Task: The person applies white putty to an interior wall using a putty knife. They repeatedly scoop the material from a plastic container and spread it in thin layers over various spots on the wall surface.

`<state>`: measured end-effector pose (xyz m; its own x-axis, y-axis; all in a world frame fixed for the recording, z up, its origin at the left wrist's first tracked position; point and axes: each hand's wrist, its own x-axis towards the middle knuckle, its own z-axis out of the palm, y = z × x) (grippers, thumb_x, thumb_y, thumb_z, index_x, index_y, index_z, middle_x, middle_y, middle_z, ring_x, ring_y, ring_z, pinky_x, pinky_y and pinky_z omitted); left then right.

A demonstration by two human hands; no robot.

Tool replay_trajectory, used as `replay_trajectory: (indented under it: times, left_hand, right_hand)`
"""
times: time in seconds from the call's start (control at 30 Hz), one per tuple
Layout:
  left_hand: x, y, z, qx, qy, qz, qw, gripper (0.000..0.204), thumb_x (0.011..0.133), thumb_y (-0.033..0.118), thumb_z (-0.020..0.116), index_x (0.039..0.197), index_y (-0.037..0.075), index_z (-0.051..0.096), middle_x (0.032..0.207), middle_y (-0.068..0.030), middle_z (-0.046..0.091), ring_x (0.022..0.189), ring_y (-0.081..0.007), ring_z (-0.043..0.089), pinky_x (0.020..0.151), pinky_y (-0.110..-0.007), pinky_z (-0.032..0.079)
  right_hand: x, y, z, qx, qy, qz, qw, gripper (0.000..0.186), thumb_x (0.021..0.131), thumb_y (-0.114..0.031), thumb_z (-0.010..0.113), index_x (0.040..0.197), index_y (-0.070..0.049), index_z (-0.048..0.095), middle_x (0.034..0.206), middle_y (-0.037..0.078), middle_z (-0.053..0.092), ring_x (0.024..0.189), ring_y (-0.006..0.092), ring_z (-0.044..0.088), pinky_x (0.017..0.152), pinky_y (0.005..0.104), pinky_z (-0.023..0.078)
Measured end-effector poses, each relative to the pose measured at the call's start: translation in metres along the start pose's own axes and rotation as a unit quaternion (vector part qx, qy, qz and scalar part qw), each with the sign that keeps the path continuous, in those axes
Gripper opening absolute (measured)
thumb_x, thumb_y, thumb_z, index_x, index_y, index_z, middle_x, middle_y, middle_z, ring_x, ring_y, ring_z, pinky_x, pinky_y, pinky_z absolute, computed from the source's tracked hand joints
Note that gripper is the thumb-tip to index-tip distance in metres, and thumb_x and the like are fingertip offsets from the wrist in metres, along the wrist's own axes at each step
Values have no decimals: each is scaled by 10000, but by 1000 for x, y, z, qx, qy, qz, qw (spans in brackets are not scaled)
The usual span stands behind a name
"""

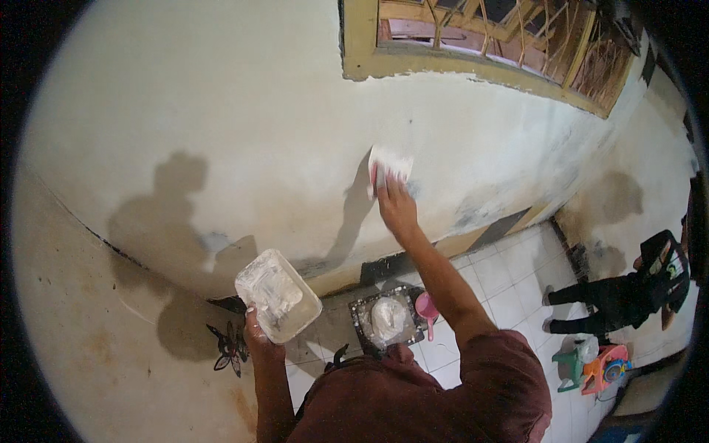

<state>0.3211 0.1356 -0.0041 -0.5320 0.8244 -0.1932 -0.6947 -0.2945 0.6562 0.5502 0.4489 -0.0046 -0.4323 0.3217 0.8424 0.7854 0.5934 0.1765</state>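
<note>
My left hand (263,338) grips the near edge of a shallow whitish rectangular tray (304,313), held out in front of the wall. White putty (275,286) is smeared and heaped inside it. Stretched up to the right, my right hand (399,208) is closed on a putty scraper (390,159) with a wide, white-coated blade. The blade lies at the cream wall (288,125), below the window; whether its whole edge touches, I cannot tell. Reddish streaks show on the scraper near my fingers. Dark, patchy stains mark the wall just right of the hand.
A yellow-framed window (473,68) with bars sits above. Below me, a white bag (388,319) rests on a dark speckled stand (363,316) beside a pink dipper (426,305). A person in dark clothes (628,299) stands at right, near green (569,368) and orange stools (595,378).
</note>
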Motion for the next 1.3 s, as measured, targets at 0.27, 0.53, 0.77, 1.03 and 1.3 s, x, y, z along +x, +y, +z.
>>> replay_trajectory:
  times: [0.27, 0.53, 0.77, 1.03, 1.3]
  left_hand:
    - [-15, -3, 2, 267, -23, 75, 961, 534, 919, 330, 493, 1299, -38, 418, 1241, -162, 539, 1115, -280, 561, 966, -410, 451]
    - [-9, -6, 9, -7, -65, -8, 998, 552, 915, 326, 502, 1318, -37, 399, 1263, -169, 527, 1138, -299, 545, 987, -425, 431]
    - [-6, -6, -4, -51, 9, -36, 998, 559, 911, 324, 507, 1324, -34, 391, 1276, -175, 514, 1151, -297, 538, 982, -432, 443]
    - [-7, -12, -4, -50, 6, -21, 999, 578, 897, 328, 531, 1324, -33, 382, 1278, -172, 510, 1163, -313, 527, 988, -453, 439]
    - [-11, 4, 5, -29, 40, -21, 999, 568, 906, 331, 519, 1331, -17, 373, 1291, -178, 492, 1175, -309, 506, 996, -458, 427]
  right_hand:
    - [46, 33, -79, 1, 22, -143, 989, 369, 753, -104, 592, 1117, -148, 630, 1077, 82, 589, 1030, 305, 596, 802, 373, 533]
    - [146, 16, -82, 0, 14, -403, 915, 449, 703, -173, 628, 1152, -194, 638, 1030, 7, 561, 904, 183, 566, 759, 283, 492]
    - [100, 130, -69, -22, -17, -424, 905, 583, 766, -165, 600, 1335, -159, 472, 1219, 60, 535, 1126, 245, 539, 1015, 418, 442]
    - [78, 63, -89, 56, 136, -19, 989, 326, 640, 8, 620, 950, -77, 676, 793, 69, 596, 708, 266, 589, 631, 383, 496]
    - [20, -20, 17, 42, 60, -24, 997, 323, 790, -76, 578, 1111, -71, 610, 1103, 154, 617, 946, 315, 627, 772, 441, 524]
